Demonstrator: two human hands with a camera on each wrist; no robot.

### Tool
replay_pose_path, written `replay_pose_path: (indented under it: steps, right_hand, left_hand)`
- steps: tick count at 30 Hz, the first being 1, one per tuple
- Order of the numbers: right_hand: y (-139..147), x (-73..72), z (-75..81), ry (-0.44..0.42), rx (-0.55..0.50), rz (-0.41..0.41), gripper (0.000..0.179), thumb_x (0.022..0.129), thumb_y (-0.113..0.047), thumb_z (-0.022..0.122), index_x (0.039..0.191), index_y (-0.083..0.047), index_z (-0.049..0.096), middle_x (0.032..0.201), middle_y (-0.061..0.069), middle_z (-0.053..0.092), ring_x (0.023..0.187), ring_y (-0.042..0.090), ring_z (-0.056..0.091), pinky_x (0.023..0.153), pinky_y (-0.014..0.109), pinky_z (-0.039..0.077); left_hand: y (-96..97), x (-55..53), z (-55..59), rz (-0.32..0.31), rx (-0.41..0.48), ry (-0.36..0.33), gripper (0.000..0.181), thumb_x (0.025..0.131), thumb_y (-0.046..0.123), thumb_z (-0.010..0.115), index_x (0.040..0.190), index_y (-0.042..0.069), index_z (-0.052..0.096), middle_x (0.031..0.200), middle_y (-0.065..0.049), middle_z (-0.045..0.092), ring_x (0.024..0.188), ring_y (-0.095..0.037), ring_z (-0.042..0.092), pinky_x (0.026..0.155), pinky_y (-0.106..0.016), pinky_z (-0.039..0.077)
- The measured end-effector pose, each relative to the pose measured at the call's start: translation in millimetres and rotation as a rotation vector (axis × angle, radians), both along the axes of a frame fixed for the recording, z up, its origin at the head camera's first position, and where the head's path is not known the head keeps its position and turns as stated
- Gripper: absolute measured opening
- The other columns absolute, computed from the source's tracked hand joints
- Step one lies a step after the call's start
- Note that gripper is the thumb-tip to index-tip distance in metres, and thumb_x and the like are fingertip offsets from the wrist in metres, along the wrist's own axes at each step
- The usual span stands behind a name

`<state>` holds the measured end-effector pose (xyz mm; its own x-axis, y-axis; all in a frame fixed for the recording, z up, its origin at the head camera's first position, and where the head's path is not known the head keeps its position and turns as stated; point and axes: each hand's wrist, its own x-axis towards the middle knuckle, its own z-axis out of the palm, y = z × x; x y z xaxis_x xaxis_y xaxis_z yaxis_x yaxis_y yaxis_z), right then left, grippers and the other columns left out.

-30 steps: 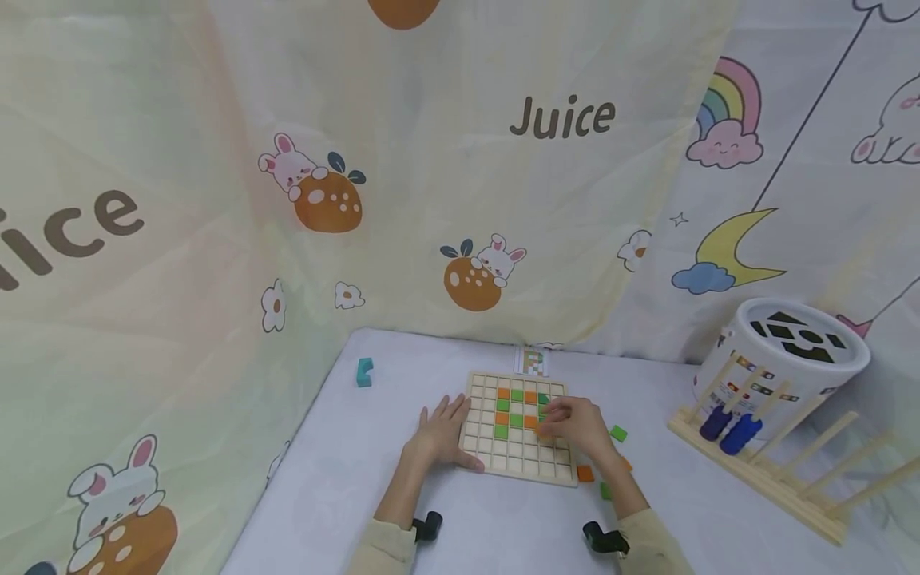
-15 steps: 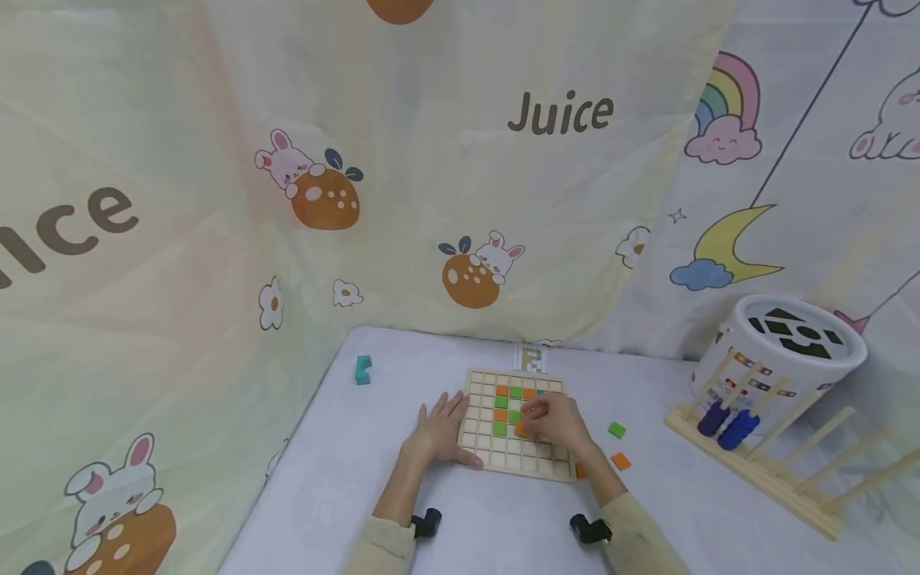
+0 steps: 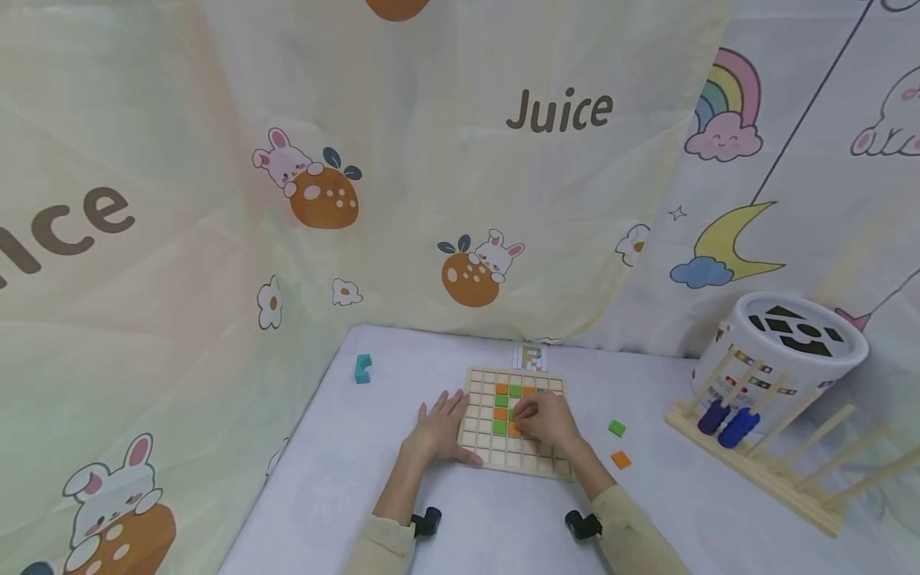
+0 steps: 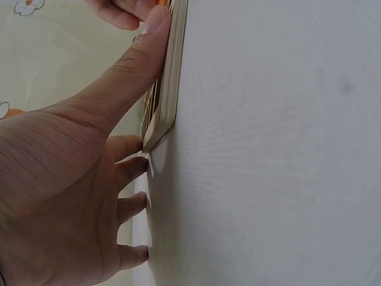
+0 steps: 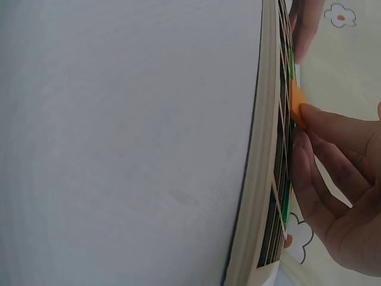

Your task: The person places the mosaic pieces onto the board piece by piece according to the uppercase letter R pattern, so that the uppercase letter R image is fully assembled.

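A wooden grid board lies on the white table, with several green tiles and orange tiles set in its squares. Over the middle of the board, my right hand pinches an orange square tile between thumb and fingers. That tile is tilted at the grid surface, just right of the lowest green tile. My left hand is spread at the board's left side, its thumb along the near edge and its fingertips down on the table. Part of the pattern is hidden behind my right hand.
A loose green tile and a loose orange tile lie right of the board. Behind it is a printed pattern card. A teal block sits far left. At right stand a wooden peg rack and a white shape-sorter bucket.
My right hand has moved left across the board with the orange tile, stopping beside the lowest green tile. My left hand has stayed at the board's edge.
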<state>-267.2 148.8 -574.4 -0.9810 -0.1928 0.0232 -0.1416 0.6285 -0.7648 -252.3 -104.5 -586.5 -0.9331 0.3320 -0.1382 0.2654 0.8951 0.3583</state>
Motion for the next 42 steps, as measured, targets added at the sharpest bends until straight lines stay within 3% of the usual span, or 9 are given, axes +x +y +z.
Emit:
replay_pose_path:
  steps: [5, 11, 17, 26, 29, 36, 42]
  right_hand:
    - [-1.2, 2.7, -0.3, 0.022, 0.027, -0.005, 0.015, 0.081, -0.006, 0.089, 0.088, -0.015, 0.079, 0.078, -0.007, 0.073, 0.072, 0.009, 0.067, 0.067, 0.029, 0.057]
    - [-2.1, 6.0, 2.0, 0.049, 0.047, 0.007, 0.017, 0.080, -0.004, 0.089, 0.089, -0.014, 0.080, 0.080, -0.004, 0.075, 0.073, 0.008, 0.068, 0.070, 0.032, 0.058]
    - [4.5, 7.4, 7.3, -0.002, 0.026, 0.014, 0.018, 0.082, -0.004, 0.088, 0.094, -0.014, 0.080, 0.084, -0.003, 0.076, 0.077, 0.009, 0.069, 0.074, 0.033, 0.059]
    - [29.8, 7.9, 17.4, 0.013, 0.033, -0.073, 0.020, 0.086, -0.008, 0.086, 0.104, -0.008, 0.079, 0.090, -0.001, 0.077, 0.083, 0.013, 0.071, 0.080, 0.039, 0.060]
    - [40.0, 9.2, 19.4, 0.031, 0.047, -0.098, 0.020, 0.086, -0.009, 0.086, 0.104, -0.007, 0.079, 0.090, -0.001, 0.077, 0.083, 0.015, 0.072, 0.079, 0.038, 0.060]
    - [65.5, 12.1, 22.0, 0.067, 0.096, -0.174, 0.019, 0.086, -0.012, 0.086, 0.103, -0.008, 0.079, 0.089, -0.002, 0.077, 0.084, 0.017, 0.073, 0.081, 0.043, 0.060]
    - [87.0, 16.4, 21.1, 0.087, 0.109, -0.209, 0.019, 0.087, -0.011, 0.084, 0.105, -0.008, 0.080, 0.090, 0.000, 0.078, 0.085, 0.019, 0.074, 0.080, 0.043, 0.059]
  left_hand:
    - [0.2, 3.5, 11.1, 0.000, -0.013, -0.023, 0.129, 0.066, 0.068, 0.090, 0.165, 0.010, 0.030, 0.171, -0.011, 0.027, 0.159, -0.039, 0.018, 0.122, -0.071, 0.016]
    - [0.3, 1.9, 3.1, 0.008, 0.000, 0.003, 0.130, 0.065, 0.069, 0.090, 0.164, 0.009, 0.031, 0.170, -0.013, 0.029, 0.158, -0.040, 0.019, 0.121, -0.072, 0.017]
    - [-0.8, -1.9, -4.3, 0.012, 0.003, -0.010, 0.136, 0.062, 0.073, 0.089, 0.166, 0.012, 0.027, 0.172, -0.010, 0.025, 0.160, -0.038, 0.015, 0.122, -0.072, 0.012]
    - [-1.4, -9.0, -19.4, 0.012, -0.005, 0.021, 0.138, 0.059, 0.072, 0.090, 0.166, 0.012, 0.026, 0.173, -0.009, 0.024, 0.160, -0.037, 0.014, 0.122, -0.072, 0.012]
    - [-0.9, -6.1, -14.5, 0.009, -0.012, 0.019, 0.136, 0.061, 0.071, 0.089, 0.166, 0.011, 0.027, 0.172, -0.010, 0.025, 0.160, -0.038, 0.015, 0.122, -0.072, 0.013]
    - [0.3, 4.0, 10.9, 0.000, -0.007, -0.006, 0.133, 0.063, 0.069, 0.091, 0.164, 0.008, 0.030, 0.171, -0.013, 0.028, 0.158, -0.039, 0.020, 0.122, -0.071, 0.017]
    - [0.9, 5.2, 13.0, 0.004, -0.008, -0.010, 0.130, 0.065, 0.066, 0.091, 0.164, 0.008, 0.031, 0.171, -0.013, 0.028, 0.158, -0.040, 0.020, 0.122, -0.072, 0.017]
